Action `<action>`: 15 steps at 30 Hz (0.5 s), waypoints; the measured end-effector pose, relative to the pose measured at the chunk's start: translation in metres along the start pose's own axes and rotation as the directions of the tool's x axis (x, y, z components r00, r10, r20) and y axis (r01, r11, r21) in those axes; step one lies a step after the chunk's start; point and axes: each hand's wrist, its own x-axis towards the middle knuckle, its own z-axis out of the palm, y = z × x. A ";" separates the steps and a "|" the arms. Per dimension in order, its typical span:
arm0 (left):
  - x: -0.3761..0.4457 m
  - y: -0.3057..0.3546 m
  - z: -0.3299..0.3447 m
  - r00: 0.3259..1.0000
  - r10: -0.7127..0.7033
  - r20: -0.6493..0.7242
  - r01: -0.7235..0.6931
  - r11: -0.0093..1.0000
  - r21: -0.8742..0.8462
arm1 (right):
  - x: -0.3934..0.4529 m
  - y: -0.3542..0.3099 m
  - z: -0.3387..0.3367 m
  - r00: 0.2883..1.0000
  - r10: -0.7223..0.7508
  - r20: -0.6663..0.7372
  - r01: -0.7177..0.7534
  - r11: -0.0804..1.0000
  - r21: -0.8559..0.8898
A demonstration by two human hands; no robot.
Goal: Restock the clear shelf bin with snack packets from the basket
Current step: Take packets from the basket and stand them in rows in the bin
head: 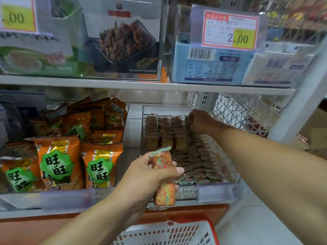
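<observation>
Reaching toward the back of the clear shelf bin (217, 192), our right hand (200, 122) sits at the far right corner with its fingers curled around the top of a rear snack packet (188, 119) in the rightmost row. Our left hand (150, 175) is in front of the bin's front wall, fingers and thumb wrapped around a small stack of orange-red snack packets (163, 175) held roughly upright, their crimped ends protruding above and below the fist. Inside the bin, rows of matching packets (164, 133) stand on edge, running from the back wall toward the front; the rightmost rows (200, 160) extend closest to the front wall. The bin rests on the lower white shelf (134, 137), beside a second clear bin (67, 197) on the left holding orange bags with green labels (56, 165). Below the shelf edge, the white basket with a red rim (169, 232) is partly in frame; its contents are not visible. On the upper shelf, a price tag reading 2.00 (230, 30) hangs on another clear bin directly above.
</observation>
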 end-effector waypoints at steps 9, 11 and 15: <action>-0.003 0.007 0.003 1.000 -0.010 -0.010 0.010 0.999 -0.045 | 0.001 -0.004 0.021 0.977 0.180 -0.110 -0.124 0.911 0.392; -0.004 0.008 0.002 1.000 -0.011 -0.014 0.010 0.999 -0.051 | 0.000 -0.005 0.021 0.984 0.160 -0.083 -0.116 0.916 0.384; -0.006 0.009 -0.001 1.000 -0.025 -0.007 0.024 0.997 -0.072 | 0.000 -0.004 0.022 0.984 0.145 -0.100 -0.106 0.941 0.320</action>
